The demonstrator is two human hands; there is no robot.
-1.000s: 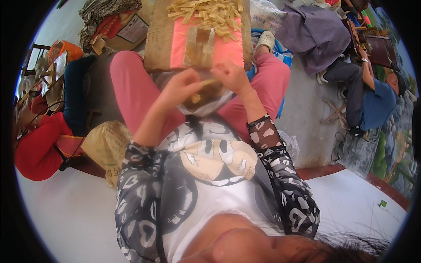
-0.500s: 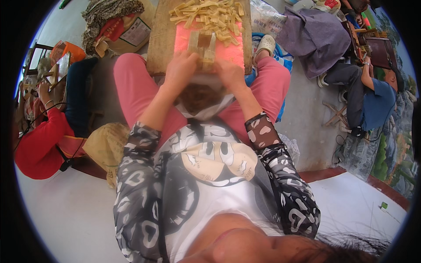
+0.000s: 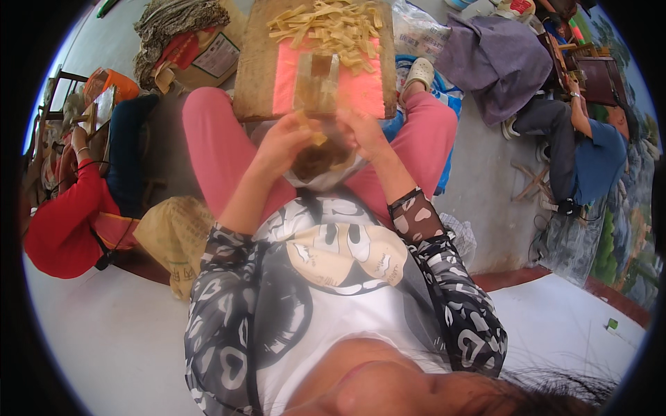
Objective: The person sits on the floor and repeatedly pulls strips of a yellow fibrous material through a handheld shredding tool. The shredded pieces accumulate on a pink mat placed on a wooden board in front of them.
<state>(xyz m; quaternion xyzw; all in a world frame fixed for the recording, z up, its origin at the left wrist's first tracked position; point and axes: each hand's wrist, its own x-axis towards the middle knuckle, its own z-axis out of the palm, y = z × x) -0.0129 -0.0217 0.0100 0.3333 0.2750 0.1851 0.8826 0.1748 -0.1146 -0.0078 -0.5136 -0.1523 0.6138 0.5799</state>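
Note:
A clear plastic bag [image 3: 320, 166] with brown contents rests in my lap between pink trouser legs. My left hand [image 3: 283, 142] is at the bag's left rim and pinches a small yellow strip piece [image 3: 317, 138] over the opening. My right hand [image 3: 365, 132] grips the bag's right rim. Just beyond both hands lies a wooden board [image 3: 251, 69] carrying a pink sheet [image 3: 357, 91], a small clear packet [image 3: 316, 83] and a heap of pale yellow strips [image 3: 333, 28].
A person in red [image 3: 59, 229] sits at my left beside a yellow sack [image 3: 173, 236]. Another person in blue [image 3: 596, 159] sits at the right. A purple cloth [image 3: 492, 55], a cardboard box [image 3: 208, 55] and a white shoe [image 3: 420, 69] lie around the board.
Half a second ago both hands reached up to the packet on the pink sheet. They have come back down to the bag in my lap, the left one with a yellow piece.

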